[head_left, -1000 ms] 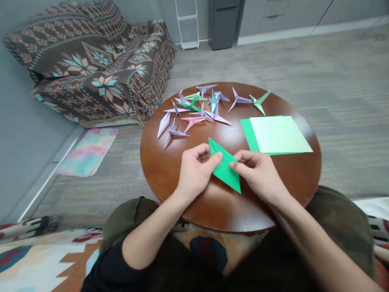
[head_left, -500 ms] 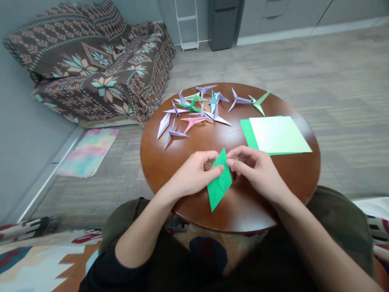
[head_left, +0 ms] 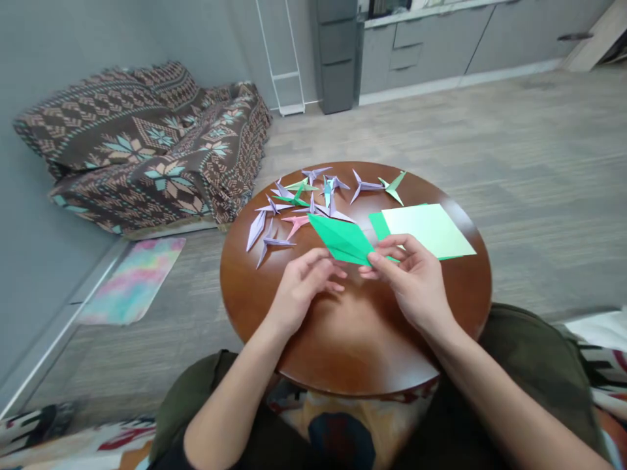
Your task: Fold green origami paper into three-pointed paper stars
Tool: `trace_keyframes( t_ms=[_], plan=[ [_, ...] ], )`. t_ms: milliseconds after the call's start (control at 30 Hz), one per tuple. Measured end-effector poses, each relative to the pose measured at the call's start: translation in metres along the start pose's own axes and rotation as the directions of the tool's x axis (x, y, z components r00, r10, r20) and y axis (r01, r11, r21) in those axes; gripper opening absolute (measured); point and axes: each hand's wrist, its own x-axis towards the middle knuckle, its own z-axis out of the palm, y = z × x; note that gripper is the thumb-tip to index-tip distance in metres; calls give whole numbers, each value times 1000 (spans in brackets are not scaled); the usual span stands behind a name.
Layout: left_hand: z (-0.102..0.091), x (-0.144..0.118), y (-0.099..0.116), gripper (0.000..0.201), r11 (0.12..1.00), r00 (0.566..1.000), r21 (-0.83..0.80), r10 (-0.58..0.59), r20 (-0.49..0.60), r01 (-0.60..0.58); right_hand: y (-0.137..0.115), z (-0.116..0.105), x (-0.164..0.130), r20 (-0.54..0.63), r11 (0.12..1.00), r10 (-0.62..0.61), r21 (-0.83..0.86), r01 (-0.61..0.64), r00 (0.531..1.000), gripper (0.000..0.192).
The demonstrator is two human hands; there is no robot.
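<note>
Green folded diamond (head_left: 340,240), pinched at one tip by our right hand (head_left: 409,277), left hand (head_left: 301,287) loosely open beside it: a single-corner grip risks bending its creases.

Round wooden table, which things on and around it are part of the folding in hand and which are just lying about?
In hand:
- green folded diamond-shaped paper
- right hand, pinching it
- left hand, beside it

Lying about:
- folded paper shapes in purple, pink and green
- flat green paper sheets
- patterned blanket
- pastel mat
</note>
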Motion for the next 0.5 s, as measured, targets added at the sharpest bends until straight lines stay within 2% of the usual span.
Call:
trace_keyframes(
  t_ms=[100, 233, 400, 500],
  plan=[
    [12, -2, -7, 34, 994, 996, 103, 53, -76, -45, -1, 6, -8, 89, 998, -19, -61, 24, 996, 40],
    [18, -3, -7, 33, 981, 992, 187, 77, -98, -57, 3, 9, -13, 182, 994, -6, -110, 27, 983, 36],
    [15, -4, -7, 29, 966, 976, 235, 146, -159, -106, 7, 8, -12, 130, 982, -45, -177, 68, 991, 31],
    [7, -1, -11, 30, 963, 960, 233, 187, -207, -138, 8, 7, -11, 105, 983, -16, -181, 35, 994, 32]
  ],
)
